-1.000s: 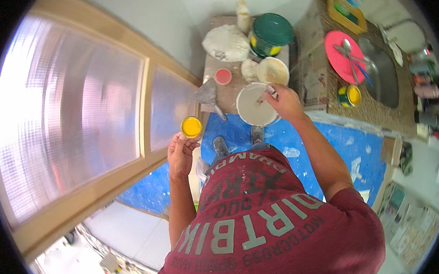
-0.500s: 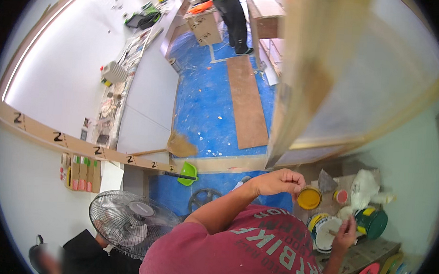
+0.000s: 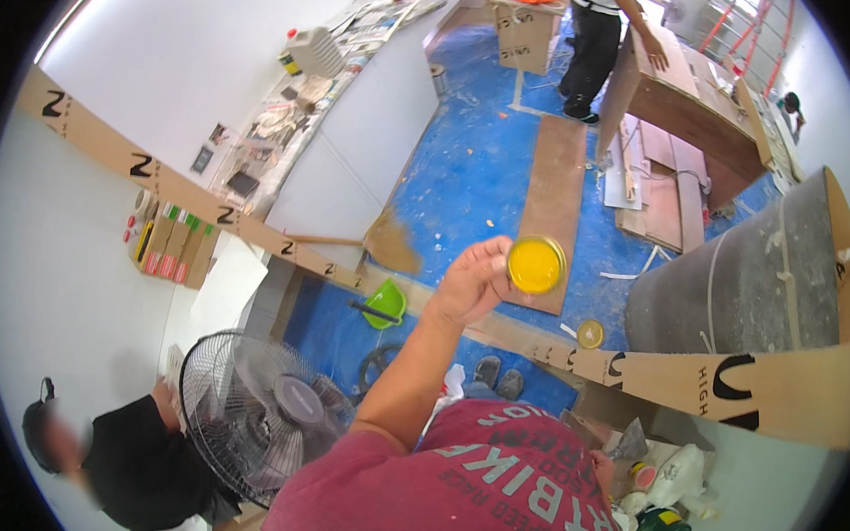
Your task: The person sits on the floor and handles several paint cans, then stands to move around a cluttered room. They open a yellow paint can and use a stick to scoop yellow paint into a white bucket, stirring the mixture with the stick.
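A maroon T-shirt is worn. The torso is printed with large pale-grey block lettering, beside which smaller, darker lettering is set. The left short sleeve is terminated above the elbow; the left hand is ungloved. Grey, round-toed shoes are fitted.
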Motion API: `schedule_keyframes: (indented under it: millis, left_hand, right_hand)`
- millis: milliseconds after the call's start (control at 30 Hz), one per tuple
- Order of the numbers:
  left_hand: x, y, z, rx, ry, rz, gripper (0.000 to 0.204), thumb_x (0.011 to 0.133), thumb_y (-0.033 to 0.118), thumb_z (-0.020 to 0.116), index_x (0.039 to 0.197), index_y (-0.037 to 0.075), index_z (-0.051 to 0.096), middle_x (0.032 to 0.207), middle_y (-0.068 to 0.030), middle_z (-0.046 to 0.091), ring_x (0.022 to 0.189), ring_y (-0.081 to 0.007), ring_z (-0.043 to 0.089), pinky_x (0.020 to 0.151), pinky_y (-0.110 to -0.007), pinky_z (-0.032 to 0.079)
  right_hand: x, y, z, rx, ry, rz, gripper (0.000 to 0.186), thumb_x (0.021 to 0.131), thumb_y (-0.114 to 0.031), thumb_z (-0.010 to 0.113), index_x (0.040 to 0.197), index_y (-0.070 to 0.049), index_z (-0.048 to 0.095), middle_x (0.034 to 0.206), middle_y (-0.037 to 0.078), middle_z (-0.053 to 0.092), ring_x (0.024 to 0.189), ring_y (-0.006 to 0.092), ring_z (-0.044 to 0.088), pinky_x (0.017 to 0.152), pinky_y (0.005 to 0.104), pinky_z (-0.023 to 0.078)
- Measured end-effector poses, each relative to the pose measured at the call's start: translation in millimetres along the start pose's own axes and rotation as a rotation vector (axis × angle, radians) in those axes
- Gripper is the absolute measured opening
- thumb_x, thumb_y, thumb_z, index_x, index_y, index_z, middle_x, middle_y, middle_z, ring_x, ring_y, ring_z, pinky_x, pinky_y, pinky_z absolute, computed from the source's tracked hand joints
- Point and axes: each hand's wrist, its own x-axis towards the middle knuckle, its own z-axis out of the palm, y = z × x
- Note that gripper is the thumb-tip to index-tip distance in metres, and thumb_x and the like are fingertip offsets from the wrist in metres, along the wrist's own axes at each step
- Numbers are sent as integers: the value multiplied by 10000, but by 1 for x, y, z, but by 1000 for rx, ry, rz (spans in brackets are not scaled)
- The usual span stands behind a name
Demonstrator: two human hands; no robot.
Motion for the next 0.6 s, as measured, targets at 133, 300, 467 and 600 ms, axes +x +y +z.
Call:
schedule_keyframes:
  millis: [133,300,467,600]
  left_hand:
    - [8,21,-28,32,115,136,180,1044,206,609,1125,46,630,1045,-117,736,964,-258,728,810,-395,597]
    - [20,57,-65,116,255,263,231,1061,267,596,1129,49,629,1044,-131,747,963,-278,749,781,-367,595]
    - [49,98,-140,102,311,309,247,1063,278,597,1133,43,627,1051,-135,746,972,-271,745,776,-361,590]
    - [87,147,-201,77,369,278,236,1067,256,585,1154,40,622,1066,-138,747,981,-268,743,776,-361,590]
  right_hand:
    - [47,96,18,75,-159,123,173,875,-99,577,796,8,687,706,105,652,651,211,642,637,348,504]
    - [137,51,29,35,-176,260,194,888,-122,571,813,10,692,707,106,658,655,212,647,634,347,506]
    - [223,-16,65,31,-165,301,216,901,-145,564,831,11,696,709,108,665,659,212,652,632,346,509]
    - [274,-73,107,-3,-187,329,235,912,-163,559,845,13,700,710,110,670,662,213,656,631,345,510]
